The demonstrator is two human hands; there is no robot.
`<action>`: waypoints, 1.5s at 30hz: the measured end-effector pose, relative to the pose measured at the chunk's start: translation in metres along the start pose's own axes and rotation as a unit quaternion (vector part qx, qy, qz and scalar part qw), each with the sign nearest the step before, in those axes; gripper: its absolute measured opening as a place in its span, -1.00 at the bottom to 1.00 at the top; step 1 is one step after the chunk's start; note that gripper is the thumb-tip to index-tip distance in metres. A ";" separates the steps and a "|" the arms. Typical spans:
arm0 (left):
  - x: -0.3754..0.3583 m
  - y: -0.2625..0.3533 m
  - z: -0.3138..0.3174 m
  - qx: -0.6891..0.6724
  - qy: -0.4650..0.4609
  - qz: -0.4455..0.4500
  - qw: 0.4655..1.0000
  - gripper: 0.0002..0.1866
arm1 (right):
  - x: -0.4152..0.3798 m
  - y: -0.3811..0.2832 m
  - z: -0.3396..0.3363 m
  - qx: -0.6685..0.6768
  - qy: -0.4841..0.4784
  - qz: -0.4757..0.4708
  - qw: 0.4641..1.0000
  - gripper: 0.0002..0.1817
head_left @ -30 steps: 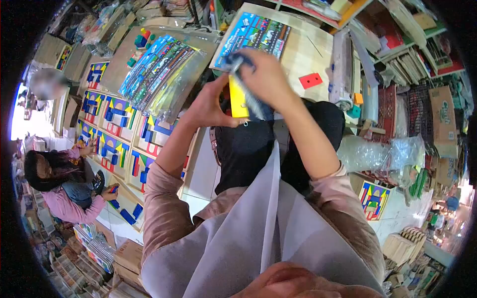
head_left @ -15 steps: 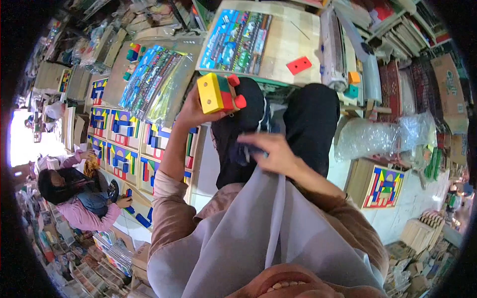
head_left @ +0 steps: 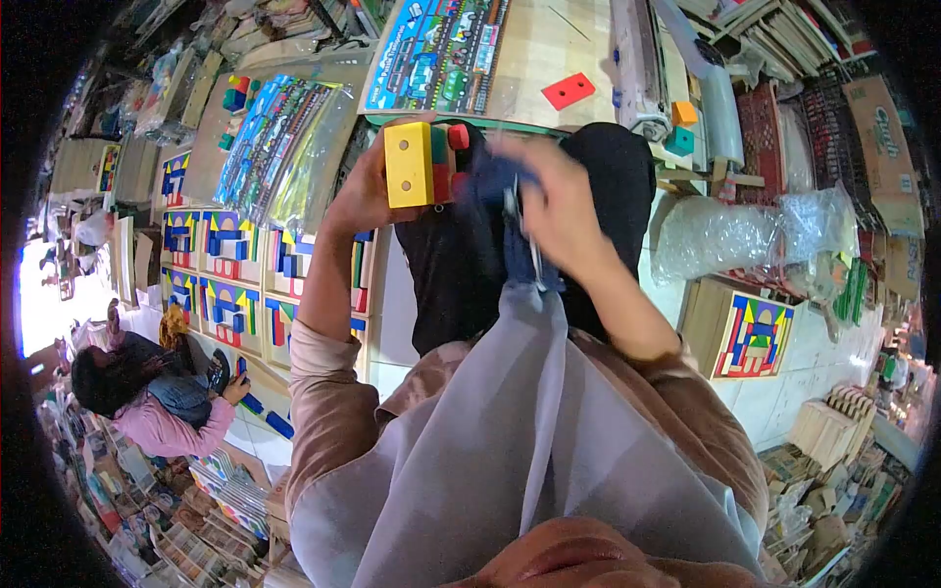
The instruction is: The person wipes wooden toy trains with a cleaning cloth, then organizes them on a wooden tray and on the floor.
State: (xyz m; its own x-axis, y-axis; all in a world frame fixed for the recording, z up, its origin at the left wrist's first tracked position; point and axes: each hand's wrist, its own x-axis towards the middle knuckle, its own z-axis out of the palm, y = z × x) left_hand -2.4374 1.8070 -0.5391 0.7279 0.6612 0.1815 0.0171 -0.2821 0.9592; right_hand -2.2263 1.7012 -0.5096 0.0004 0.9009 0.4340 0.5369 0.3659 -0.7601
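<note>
In my left hand (head_left: 365, 191) is a wooden block toy (head_left: 409, 167), held over my left thigh. A yellow block with two round dots faces up, green and red blocks sit beside it, and round red pieces stick out at the right. My right hand (head_left: 561, 201) is closed on a dark blue cloth (head_left: 512, 201), which is bunched against the right side of the toy. The cloth's upper part and the fingers on it are smeared by motion. Below, the cloth hangs down between my legs.
A low wooden table (head_left: 539, 59) ahead bears printed picture sheets (head_left: 436, 59) and a red block with holes (head_left: 569, 91). Trays of coloured blocks (head_left: 227, 240) line the left, where another person (head_left: 167, 392) sits on the floor. Bubble wrap (head_left: 720, 245) lies right.
My right hand has moved up and forward with the cloth, from my lap to the toy's side. The toy has turned slightly in my left hand, its yellow face now more upright in view.
</note>
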 end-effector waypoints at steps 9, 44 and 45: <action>0.010 0.020 0.034 0.103 0.030 0.081 0.991 -0.14 | 0.030 0.038 0.060 0.128 0.110 0.207 0.964 -0.66; -0.002 0.005 0.041 -0.286 0.324 -0.077 0.899 -0.21 | 0.011 -0.003 0.039 0.086 -0.082 -0.103 0.987 -0.45; -0.003 0.003 0.031 -0.135 0.248 0.031 0.959 -0.18 | 0.012 -0.004 0.037 0.177 -0.087 -0.058 0.979 -0.48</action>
State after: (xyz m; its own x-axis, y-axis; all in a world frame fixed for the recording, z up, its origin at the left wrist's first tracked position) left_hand -2.4189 1.7826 -0.5434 0.3046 0.9174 0.2563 -0.2419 -0.1857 0.9524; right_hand -2.2596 1.7188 -0.5191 -0.2042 0.8633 0.4615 0.1993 0.4982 -0.8439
